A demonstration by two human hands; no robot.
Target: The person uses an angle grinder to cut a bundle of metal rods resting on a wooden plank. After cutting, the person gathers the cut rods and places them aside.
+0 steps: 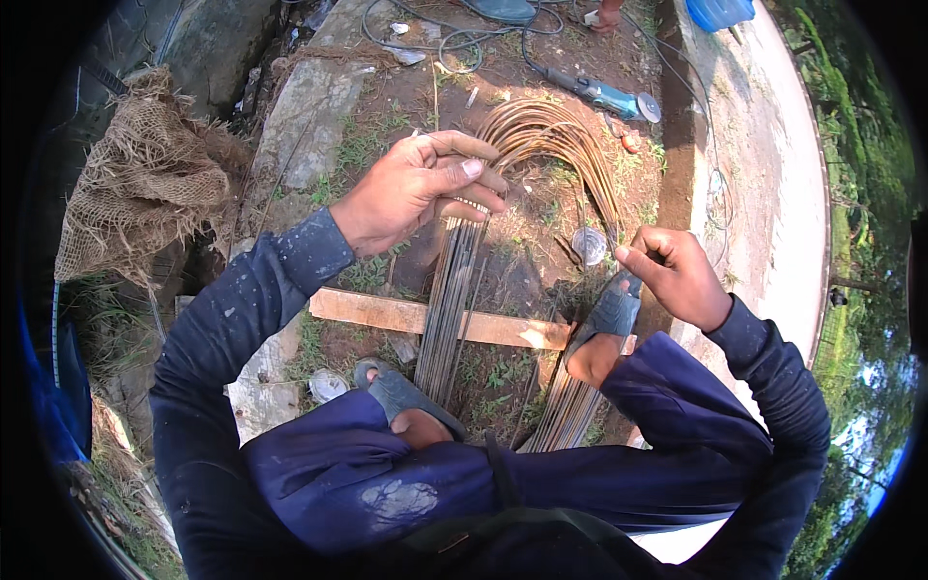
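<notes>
A bundle of thin, rusty steel rods [452,290] lies on the ground, bent into a U with its curve at the far end. Over its left leg hovers my left hand [420,188], fingers stretched and apart, holding nothing I can see. My right hand [679,275] is closed in a pinch near the right leg of the bundle, above my right sandal [611,311]. Whatever those fingertips hold is too small to make out. Beneath the rods, a wooden plank [372,311] runs crosswise. My left sandal [416,401] stands beside the left leg.
An angle grinder [604,95] lies beyond the bend, its cable [469,43] looping behind. Two round metallic-looking pieces [588,246] lie on the soil. Burlap [145,184] hangs at left. Concrete edging [681,174] borders the right. Another person's hand [607,14] and a blue container [720,12] show at far right.
</notes>
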